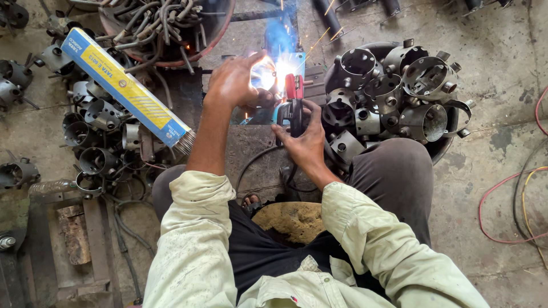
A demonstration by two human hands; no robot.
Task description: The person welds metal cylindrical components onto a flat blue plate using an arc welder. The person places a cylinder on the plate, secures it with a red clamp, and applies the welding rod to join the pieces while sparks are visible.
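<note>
Arc welding in hand — one part under the arc, many parts on either side.

Right hand [302,140] is closed around the red-and-black electrode holder [293,100]; left hand [234,80] is cupped beside the bright weld arc [273,73], its hold hidden by glare; the workpiece sits at the arc; grey cylindrical metal housings fill the round pan [399,91], others lie on the floor [94,137] — judged mid-batch.

— Counted by kind, then?
— Two hands: left hand [233,80], right hand [302,140]. One electrode holder [292,105], frame centre. One blue-and-yellow electrode box [125,85], upper left.
— And the metal cylinder parts?
— About nine in the basin [451,145], upper right; loose pile [97,142] at left, too tangled to count.
</note>
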